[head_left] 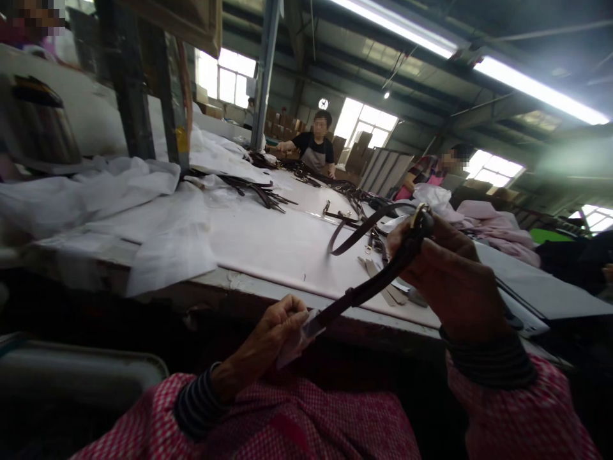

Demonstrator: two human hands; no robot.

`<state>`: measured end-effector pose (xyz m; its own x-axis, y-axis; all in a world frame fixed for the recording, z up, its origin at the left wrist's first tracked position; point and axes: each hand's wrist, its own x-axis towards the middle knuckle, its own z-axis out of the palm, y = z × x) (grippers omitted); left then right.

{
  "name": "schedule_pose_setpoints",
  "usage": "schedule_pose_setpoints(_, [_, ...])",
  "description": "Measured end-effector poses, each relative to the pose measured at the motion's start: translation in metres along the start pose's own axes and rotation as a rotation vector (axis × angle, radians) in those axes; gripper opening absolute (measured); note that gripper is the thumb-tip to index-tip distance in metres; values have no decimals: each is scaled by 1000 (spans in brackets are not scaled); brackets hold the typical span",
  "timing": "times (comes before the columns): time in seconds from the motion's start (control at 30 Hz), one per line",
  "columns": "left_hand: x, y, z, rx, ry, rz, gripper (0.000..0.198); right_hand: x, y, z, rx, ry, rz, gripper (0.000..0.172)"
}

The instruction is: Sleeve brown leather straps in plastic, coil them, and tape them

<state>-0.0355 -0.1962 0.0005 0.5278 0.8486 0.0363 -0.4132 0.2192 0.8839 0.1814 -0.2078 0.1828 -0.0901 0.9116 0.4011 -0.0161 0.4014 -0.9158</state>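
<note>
A dark brown leather strap (378,281) with a metal buckle (421,218) slants across the space over the table's front edge. My right hand (450,275) grips it near the buckle, fingers closed round it, while a loop of the strap hangs off to the left. The lower end of the strap sits in the mouth of a small clear plastic bag (293,348). My left hand (280,326) pinches this bag between thumb and fingers, close to the strap's end.
White sheets (167,249) drape over the left of the table (258,236). Dark straps (261,191) lie in heaps farther back, and flat grey strips (383,281) rest near the right. Two people (316,150) work beyond. A metal post (129,83) stands at the left.
</note>
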Motion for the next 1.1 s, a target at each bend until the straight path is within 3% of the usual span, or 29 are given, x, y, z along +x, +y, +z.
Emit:
schedule_pose_setpoints(0.13, [-1, -3, 3, 70, 188, 92, 40, 2, 7, -5, 45, 82, 16, 18])
schedule_pose_setpoints(0.27, [0, -6, 0, 200, 198, 167, 34, -1, 14, -4, 87, 131, 35, 17])
schedule_pose_setpoints(0.37, [4, -10, -1, 217, 225, 190, 31, -12, 15, 8, 94, 151, 29, 15])
schedule_pose_setpoints(0.5, [10, -19, 3, 181, 451, 239, 30, -29, 12, 29, 116, 161, 38, 14])
schedule_pose_setpoints(0.57, [10, -22, 3, 194, 506, 274, 30, -31, 9, 34, 114, 171, 33, 11])
schedule_pose_setpoints(0.67, [2, -18, 2, 299, 462, 318, 29, -21, 8, 28, 108, 215, -3, 6])
schedule_pose_setpoints(0.77, [-16, -4, 4, 368, 319, 343, 30, 3, 23, 10, 143, 255, -33, 12])
schedule_pose_setpoints(0.83, [-28, 7, 8, 322, 231, 333, 32, 17, 39, -2, 201, 285, 2, 19])
schedule_pose_setpoints(0.93, [-38, 17, 12, 244, 212, 283, 35, 27, 59, -12, 307, 336, 86, 26])
schedule_pose_setpoints(1.1, [-27, 11, 3, 116, 117, 192, 33, 19, 46, -4, 312, 289, 74, 25])
